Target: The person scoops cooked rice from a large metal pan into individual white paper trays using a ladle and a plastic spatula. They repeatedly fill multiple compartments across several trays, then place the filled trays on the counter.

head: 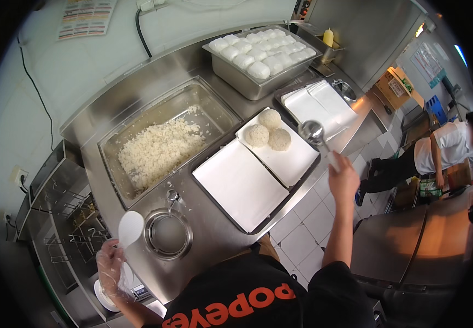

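My left hand (111, 264), in a clear plastic glove, grips a white rice paddle (131, 228) near the counter's left edge. My bare right hand (344, 178) holds a metal scoop (312, 132) by its handle, its round bowl over the edge between two trays. Three balls of rice (269, 131) sit close together on white paper (298, 158), at the far end of a dark tray (255, 233); another white sheet (240, 184) covers its near part. Loose cooked rice (162, 149) lies in a deep steel pan (216, 107) to the left.
A steel pan (240, 82) of white wrapped bundles (261, 51) stands at the back. Beside it are a tray of paper sheets (318, 104) and a yellow squeeze bottle (328, 37). A round metal-rimmed container (168, 233) sits nearer. A co-worker (425, 156) stands at right.
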Tool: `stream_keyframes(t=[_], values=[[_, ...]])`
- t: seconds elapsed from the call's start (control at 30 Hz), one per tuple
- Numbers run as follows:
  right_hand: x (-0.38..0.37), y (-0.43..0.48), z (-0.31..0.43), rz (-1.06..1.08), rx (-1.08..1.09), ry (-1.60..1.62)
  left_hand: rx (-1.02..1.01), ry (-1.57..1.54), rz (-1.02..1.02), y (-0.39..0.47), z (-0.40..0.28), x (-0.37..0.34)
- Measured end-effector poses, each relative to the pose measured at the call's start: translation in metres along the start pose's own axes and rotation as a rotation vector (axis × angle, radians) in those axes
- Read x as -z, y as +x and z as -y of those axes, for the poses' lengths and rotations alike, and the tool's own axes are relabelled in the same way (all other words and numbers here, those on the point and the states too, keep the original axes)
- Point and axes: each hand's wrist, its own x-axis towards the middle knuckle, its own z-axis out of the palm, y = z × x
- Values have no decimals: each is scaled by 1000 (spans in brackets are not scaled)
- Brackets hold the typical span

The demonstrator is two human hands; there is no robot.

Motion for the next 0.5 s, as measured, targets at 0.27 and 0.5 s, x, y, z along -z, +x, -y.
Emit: stream_keyframes(t=[0.27, 0.5], values=[[-53, -1, -34, 162, -116, 88, -73, 393, 331, 16, -10, -36], [-35, 1, -19, 135, -156, 139, 13, 871, 427, 51, 37, -141]])
